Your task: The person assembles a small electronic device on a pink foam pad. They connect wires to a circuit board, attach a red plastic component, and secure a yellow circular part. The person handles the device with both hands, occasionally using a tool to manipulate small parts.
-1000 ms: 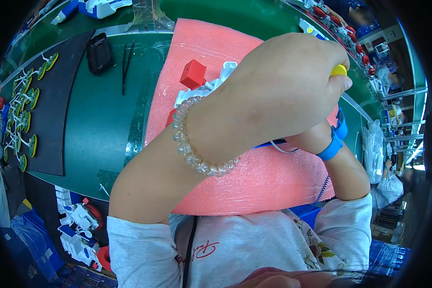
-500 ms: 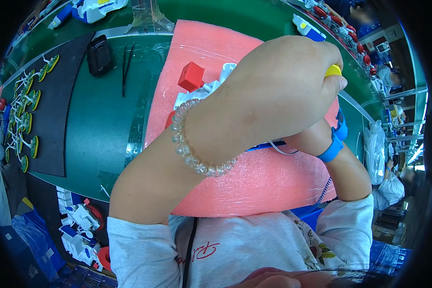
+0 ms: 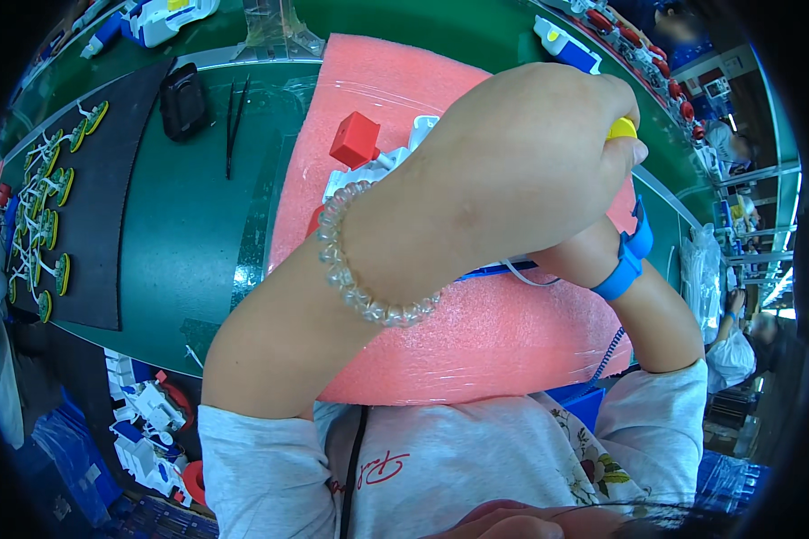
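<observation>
My left hand (image 3: 548, 162), a clear bead bracelet on its wrist, reaches across the pink foam mat (image 3: 476, 350). Its thumb and fingers close on a small yellow rounded piece (image 3: 622, 128). Mostly hidden beneath it is my right hand (image 3: 580, 256), with a blue strap (image 3: 632, 260) and coiled cord at the wrist; its fingers do not show. Beside my left forearm, a white plastic assembly (image 3: 340, 180) with a red block (image 3: 355, 140) lies on the mat, partly covered. A blue edge and a white wire (image 3: 526, 274) show below my hands.
Black tweezers (image 3: 235, 128) and a black case (image 3: 183, 101) lie on the green table to the left. A dark mat (image 3: 103, 225) bears several small green-yellow parts with white wires. Blue-and-white plastic units (image 3: 566, 45) lie beyond the table's far edge.
The blue-and-white units at the far side have shifted left. My hands keep nearly the same pose, the left still closed on the yellow piece.
</observation>
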`<state>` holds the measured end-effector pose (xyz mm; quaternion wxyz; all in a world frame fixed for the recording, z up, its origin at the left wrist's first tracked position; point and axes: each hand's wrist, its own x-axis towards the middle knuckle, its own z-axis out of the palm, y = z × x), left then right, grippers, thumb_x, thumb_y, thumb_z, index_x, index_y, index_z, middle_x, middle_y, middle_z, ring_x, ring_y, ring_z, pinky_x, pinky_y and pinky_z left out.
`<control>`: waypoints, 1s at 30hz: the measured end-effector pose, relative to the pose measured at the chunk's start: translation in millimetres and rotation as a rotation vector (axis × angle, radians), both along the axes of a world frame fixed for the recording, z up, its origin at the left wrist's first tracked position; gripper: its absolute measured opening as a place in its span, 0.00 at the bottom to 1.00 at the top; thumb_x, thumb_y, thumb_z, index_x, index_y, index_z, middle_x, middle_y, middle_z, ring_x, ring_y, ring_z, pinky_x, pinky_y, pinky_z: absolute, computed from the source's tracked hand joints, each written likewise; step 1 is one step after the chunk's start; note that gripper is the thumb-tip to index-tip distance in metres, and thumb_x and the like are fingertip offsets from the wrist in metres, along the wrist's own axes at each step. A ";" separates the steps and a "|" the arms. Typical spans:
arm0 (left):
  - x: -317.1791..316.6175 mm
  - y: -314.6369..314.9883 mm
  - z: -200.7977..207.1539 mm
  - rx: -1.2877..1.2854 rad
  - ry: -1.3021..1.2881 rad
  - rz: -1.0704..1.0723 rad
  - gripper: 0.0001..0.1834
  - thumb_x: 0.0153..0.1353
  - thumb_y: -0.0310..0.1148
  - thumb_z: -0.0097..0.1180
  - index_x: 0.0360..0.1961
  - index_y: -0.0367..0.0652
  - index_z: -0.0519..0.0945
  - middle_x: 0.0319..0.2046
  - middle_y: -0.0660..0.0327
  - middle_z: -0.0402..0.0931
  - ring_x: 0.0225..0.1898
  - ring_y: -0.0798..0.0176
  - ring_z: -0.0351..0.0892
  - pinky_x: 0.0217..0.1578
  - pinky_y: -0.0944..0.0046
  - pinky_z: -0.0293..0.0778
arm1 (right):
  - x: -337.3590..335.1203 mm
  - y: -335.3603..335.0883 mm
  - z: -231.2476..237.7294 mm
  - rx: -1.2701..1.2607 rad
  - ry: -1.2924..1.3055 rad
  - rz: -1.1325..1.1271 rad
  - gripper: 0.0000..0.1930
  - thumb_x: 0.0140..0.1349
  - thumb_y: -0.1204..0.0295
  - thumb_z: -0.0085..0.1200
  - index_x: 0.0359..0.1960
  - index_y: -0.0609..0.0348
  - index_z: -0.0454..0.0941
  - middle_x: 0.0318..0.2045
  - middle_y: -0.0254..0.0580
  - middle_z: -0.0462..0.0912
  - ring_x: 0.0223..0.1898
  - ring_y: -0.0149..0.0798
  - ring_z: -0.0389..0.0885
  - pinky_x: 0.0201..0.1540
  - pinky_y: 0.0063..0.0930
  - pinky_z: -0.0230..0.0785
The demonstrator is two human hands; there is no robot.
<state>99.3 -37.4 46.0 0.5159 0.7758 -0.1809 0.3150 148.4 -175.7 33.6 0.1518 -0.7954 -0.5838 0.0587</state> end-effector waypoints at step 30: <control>-31.1 25.0 9.6 -0.058 0.307 0.049 0.15 0.61 0.39 0.49 0.42 0.39 0.75 0.32 0.64 0.72 0.35 0.74 0.69 0.37 0.73 0.66 | 34.3 -27.1 9.6 0.138 -0.166 0.091 0.09 0.46 0.75 0.51 0.31 0.59 0.78 0.33 0.41 0.77 0.42 0.41 0.71 0.46 0.32 0.64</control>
